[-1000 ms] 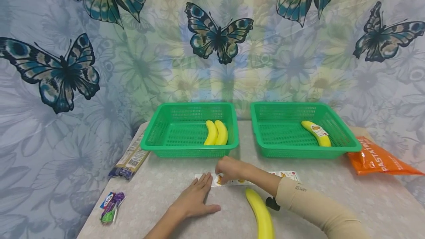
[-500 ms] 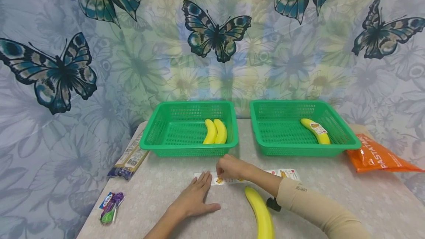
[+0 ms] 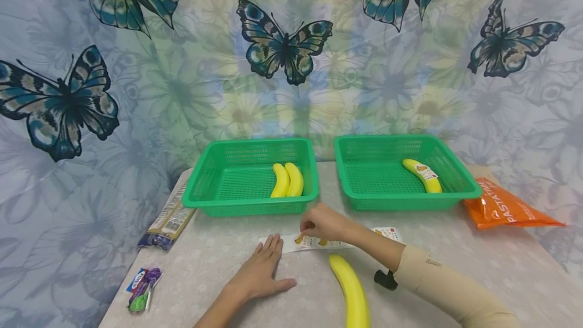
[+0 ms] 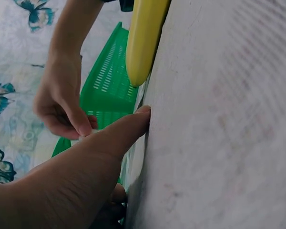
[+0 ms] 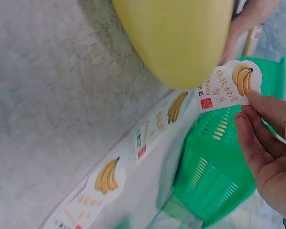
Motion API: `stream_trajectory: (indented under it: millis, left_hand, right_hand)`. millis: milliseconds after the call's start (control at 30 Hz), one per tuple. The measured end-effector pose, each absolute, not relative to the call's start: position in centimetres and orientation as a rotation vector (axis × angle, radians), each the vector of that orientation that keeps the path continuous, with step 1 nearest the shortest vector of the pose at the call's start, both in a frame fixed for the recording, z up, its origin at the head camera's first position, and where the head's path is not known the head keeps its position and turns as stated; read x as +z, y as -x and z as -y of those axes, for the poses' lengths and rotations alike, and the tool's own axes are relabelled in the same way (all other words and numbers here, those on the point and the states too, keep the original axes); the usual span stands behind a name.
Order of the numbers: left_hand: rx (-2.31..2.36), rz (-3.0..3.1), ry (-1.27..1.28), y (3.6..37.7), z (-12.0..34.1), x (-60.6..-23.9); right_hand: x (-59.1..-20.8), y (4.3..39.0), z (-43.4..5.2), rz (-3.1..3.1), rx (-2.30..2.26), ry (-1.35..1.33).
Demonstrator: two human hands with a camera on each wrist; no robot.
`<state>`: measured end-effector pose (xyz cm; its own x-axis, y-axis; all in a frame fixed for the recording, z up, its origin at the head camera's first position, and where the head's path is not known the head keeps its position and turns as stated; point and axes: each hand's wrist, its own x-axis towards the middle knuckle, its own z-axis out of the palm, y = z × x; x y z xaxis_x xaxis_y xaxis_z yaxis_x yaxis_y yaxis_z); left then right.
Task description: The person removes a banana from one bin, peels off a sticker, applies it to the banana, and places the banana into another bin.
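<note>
A white sticker strip (image 3: 337,243) printed with banana labels lies on the table in front of two green baskets. My left hand (image 3: 261,271) lies flat, its straight fingers pressing the strip's left end. Just above the strip, my right hand (image 3: 319,223) pinches one banana sticker (image 5: 231,82) between thumb and fingers (image 5: 262,119), lifted off the strip (image 5: 133,157). A bare yellow banana (image 3: 350,292) lies near the front edge under my right forearm. It fills the top of the right wrist view as the banana (image 5: 176,38) and shows in the left wrist view as the banana (image 4: 143,38).
The left basket (image 3: 248,207) holds two bananas (image 3: 287,180). The right basket (image 3: 410,202) holds one labelled banana (image 3: 421,175). An orange bag (image 3: 505,209) lies at the right, a printed packet (image 3: 168,219) and a small wrapper (image 3: 143,285) at the left edge.
My right hand has risen slightly and drawn the pinched sticker up off the strip. The left hand stays pressed on the strip. The head view has shifted a little.
</note>
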<state>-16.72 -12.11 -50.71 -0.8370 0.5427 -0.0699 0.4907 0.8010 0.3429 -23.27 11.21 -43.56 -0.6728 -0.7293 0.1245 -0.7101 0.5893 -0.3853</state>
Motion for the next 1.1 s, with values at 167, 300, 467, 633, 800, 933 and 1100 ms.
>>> stream_trajectory:
  millis: [167,300,467,633,800,933,1100]
  left_hand:
    - [0.477,-2.849,-0.809,16.7,12.3,-50.6]
    - [0.487,-2.864,-0.811,16.7,12.4,-50.7]
    - [0.558,-2.878,-0.803,16.6,12.2,-50.8]
    - [0.629,-2.923,-0.812,16.0,11.0,-50.2]
    - [0.822,-2.843,-0.898,14.3,7.8,-49.3]
    - [0.972,-2.709,-0.852,12.6,4.9,-49.3]
    - [1.037,-2.550,-0.794,11.0,2.2,-49.5]
  right_hand:
    - [-42.7,22.6,-12.5,-2.802,-0.720,1.219]
    - [-42.2,22.2,-13.2,-2.868,-0.758,1.179]
    - [-42.0,21.7,-13.9,-2.909,-0.785,1.116]
    - [-41.5,21.1,-14.5,-2.921,-0.858,1.074]
    - [-40.9,20.4,-15.2,-2.937,-0.916,1.002]
    - [-40.5,19.7,-15.8,-2.942,-0.965,0.965]
    - [-40.1,18.9,-16.6,-2.944,-1.007,0.890]
